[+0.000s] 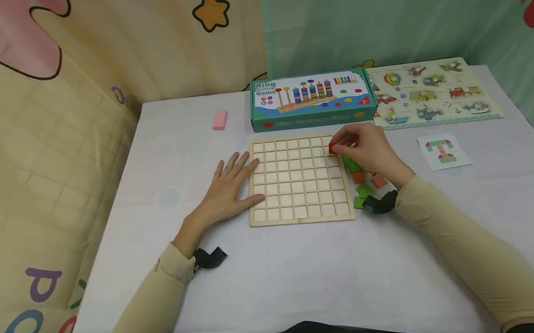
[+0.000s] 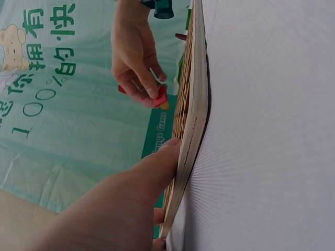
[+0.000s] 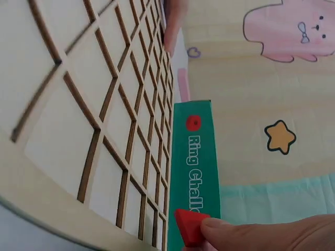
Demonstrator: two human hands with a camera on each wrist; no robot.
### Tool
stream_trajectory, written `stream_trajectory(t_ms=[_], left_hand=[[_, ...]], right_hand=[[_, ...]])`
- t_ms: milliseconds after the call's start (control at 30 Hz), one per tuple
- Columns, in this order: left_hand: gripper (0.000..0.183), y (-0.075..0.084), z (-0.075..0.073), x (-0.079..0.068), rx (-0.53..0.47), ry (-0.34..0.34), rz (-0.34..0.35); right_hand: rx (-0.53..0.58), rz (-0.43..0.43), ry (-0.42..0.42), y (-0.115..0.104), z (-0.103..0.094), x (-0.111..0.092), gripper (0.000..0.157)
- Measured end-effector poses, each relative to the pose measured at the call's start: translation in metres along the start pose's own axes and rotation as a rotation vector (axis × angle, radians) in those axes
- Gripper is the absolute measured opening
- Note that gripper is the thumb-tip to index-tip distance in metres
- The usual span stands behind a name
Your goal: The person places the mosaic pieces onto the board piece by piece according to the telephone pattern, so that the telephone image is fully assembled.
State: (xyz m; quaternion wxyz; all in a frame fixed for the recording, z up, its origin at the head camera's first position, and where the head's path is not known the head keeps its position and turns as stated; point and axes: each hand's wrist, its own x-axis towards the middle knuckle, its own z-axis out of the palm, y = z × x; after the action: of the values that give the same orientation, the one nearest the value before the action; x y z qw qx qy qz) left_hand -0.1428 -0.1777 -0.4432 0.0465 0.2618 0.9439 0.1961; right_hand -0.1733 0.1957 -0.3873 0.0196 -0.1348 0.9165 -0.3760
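A wooden grid board (image 1: 301, 220) with rows of square cells lies on the table. My left hand (image 1: 228, 189) rests spread on its left edge, fingers on the border cells and thumb lower down; in the left wrist view the thumb lies along the board's side. My right hand (image 1: 366, 146) pinches a small red block (image 3: 191, 226) with pointed corners between thumb and fingers, over the board's top right corner. More red shows by the other fingers in the left wrist view. Several green pieces (image 1: 364, 191) and orange pieces (image 1: 379, 180) lie right of the board, partly under the right hand.
Behind the board stands a green Ring Challenge Game box (image 1: 311, 100), with a vehicle picture board (image 1: 429, 92) beside it. A small pattern card (image 1: 444, 150) with a green, red and orange figure lies at right. A pink block (image 1: 219, 119) lies at the back left.
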Motion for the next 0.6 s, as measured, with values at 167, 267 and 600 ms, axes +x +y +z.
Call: stream_trajectory(t_ms=[167, 267, 600], left_hand=[[0.091, 0.000, 0.000, 0.000, -0.010, -0.003, 0.000], [0.091, -0.001, 0.001, -0.002, -0.008, -0.004, -0.005], [0.093, -0.002, -0.001, 0.002, 0.008, -0.010, 0.003]], right_hand=[[-0.006, 0.062, 0.005, -0.004, 0.011, 0.021, 0.013], [0.021, 0.066, 0.000, -0.005, 0.020, 0.025, 0.013], [-0.018, 0.020, 0.052, -0.003, 0.038, 0.027, 0.011]])
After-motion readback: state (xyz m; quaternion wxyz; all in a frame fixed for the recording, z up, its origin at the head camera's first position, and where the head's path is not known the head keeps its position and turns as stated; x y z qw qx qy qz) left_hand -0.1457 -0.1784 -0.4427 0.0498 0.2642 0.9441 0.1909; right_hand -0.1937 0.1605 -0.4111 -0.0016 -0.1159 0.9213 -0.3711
